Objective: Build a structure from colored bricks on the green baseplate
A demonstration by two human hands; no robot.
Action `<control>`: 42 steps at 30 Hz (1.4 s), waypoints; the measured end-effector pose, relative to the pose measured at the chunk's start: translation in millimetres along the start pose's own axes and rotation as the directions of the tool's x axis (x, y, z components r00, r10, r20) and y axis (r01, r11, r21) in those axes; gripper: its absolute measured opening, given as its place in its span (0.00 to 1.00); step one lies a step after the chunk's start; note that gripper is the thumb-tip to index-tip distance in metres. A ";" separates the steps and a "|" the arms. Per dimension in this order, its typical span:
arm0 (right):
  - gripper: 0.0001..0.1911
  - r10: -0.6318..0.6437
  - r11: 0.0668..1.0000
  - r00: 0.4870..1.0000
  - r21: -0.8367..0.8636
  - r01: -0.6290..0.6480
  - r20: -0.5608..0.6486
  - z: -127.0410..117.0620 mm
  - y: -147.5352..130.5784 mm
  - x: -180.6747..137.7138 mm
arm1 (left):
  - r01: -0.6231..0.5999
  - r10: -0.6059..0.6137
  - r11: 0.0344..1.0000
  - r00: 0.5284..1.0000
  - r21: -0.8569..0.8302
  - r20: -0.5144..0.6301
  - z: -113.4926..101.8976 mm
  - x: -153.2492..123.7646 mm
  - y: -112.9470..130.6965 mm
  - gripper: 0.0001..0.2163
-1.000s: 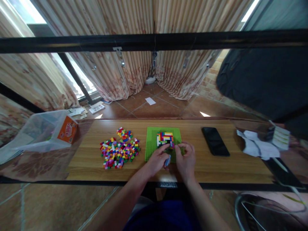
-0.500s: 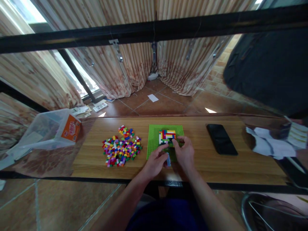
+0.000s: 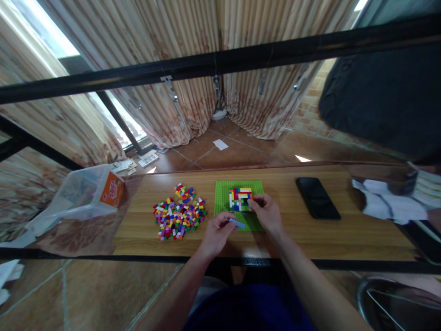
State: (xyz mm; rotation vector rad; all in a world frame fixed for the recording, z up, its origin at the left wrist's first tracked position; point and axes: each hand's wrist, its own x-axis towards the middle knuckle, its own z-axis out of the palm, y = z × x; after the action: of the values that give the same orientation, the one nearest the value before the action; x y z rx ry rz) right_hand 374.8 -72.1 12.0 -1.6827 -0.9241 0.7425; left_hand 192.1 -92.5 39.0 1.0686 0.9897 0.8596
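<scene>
My left hand [image 3: 217, 230] pinches a light blue toy brick [image 3: 237, 223], long and narrow, over the front part of the green baseplate [image 3: 222, 186]. A low block structure [image 3: 240, 193] of red, yellow, white, blue and green bricks stands on the plate. At its right side is my right hand [image 3: 268, 212], thumb and fingers drawn together against the edge of the structure. What lies between those fingertips, if anything, is too small to make out. To the left of the plate a pile of loose coloured bricks [image 3: 181, 214] lies on the wooden table [image 3: 292, 243].
A black phone [image 3: 317, 198] lies right of the plate, with crumpled white papers [image 3: 386, 202] farther right. At the left end sits a clear plastic box [image 3: 81, 193] with an orange label. A dark metal bar [image 3: 193, 69] crosses beyond the table, before striped curtains.
My left hand has drawn back slightly from the structure, and the light blue brick has turned from upright to nearly sideways. My right hand stays by the structure's right side. The camera view has tilted.
</scene>
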 end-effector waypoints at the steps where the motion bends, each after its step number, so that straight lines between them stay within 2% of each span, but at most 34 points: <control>1: 0.22 0.010 0.999 1.000 0.054 -0.011 0.009 -1.4 0.3 -0.1 | -0.013 0.014 1.000 1.000 0.017 -0.016 -2.1 -1.1 -1.9 0.10; 3: 0.23 0.008 0.984 1.000 0.180 -0.006 -0.010 -5.5 2.8 -1.9 | -0.044 0.047 0.997 0.998 0.058 -0.052 -6.5 -2.7 -6.1 0.08; 5: 0.23 0.010 0.961 0.996 0.276 0.014 -0.083 -11.8 8.3 -5.0 | -0.068 0.078 0.993 0.993 0.101 -0.089 -10.3 -3.1 -10.1 0.07; 7: 0.23 0.028 0.954 0.984 0.300 0.025 -0.174 -20.2 15.8 -8.8 | -0.080 0.098 0.988 0.986 0.135 -0.131 -12.9 -2.4 -13.2 0.07; 9: 0.23 0.024 0.968 0.976 0.248 0.031 -0.216 -28.7 23.1 -13.0 | -0.089 0.117 0.982 0.979 0.167 -0.169 -14.2 -1.2 -15.4 0.06; 14: 0.21 -0.163 0.987 0.977 -0.008 0.163 -0.134 -38.2 28.2 -23.2 | -0.109 0.153 0.969 0.969 0.223 -0.192 -14.9 1.9 -16.3 0.05; 17: 0.21 -0.211 0.976 0.970 -0.084 0.202 -0.119 -37.1 26.1 -26.2 | -0.146 0.200 0.952 0.962 0.270 -0.184 -15.4 3.9 -13.4 0.04; 21: 0.22 -0.204 0.975 0.972 -0.111 0.192 -0.113 -36.4 26.5 -26.4 | -0.242 0.306 0.906 0.941 0.347 -0.144 -15.1 10.8 -6.9 0.03; 28: 0.23 -0.209 0.971 0.972 -0.140 0.193 -0.110 -36.3 29.8 -26.1 | -0.442 0.532 0.760 0.844 0.476 -0.067 -8.8 31.3 -3.0 0.03; 35: 0.22 -0.197 0.971 0.974 -0.160 0.179 -0.108 -36.7 30.4 -25.1 | -0.489 0.597 0.699 0.801 0.521 -0.048 2.2 47.5 -15.2 0.05; 42: 0.22 -0.199 0.971 0.974 -0.158 0.181 -0.104 -36.6 30.3 -25.5 | -0.452 0.609 0.667 0.789 0.593 -0.084 -3.7 52.1 -23.7 0.06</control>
State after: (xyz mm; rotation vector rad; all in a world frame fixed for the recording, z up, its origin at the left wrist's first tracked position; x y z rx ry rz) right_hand 398.7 -116.9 -6.0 -1.7177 -1.0597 0.4485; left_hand 207.8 -49.8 4.0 1.8398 1.2153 1.2786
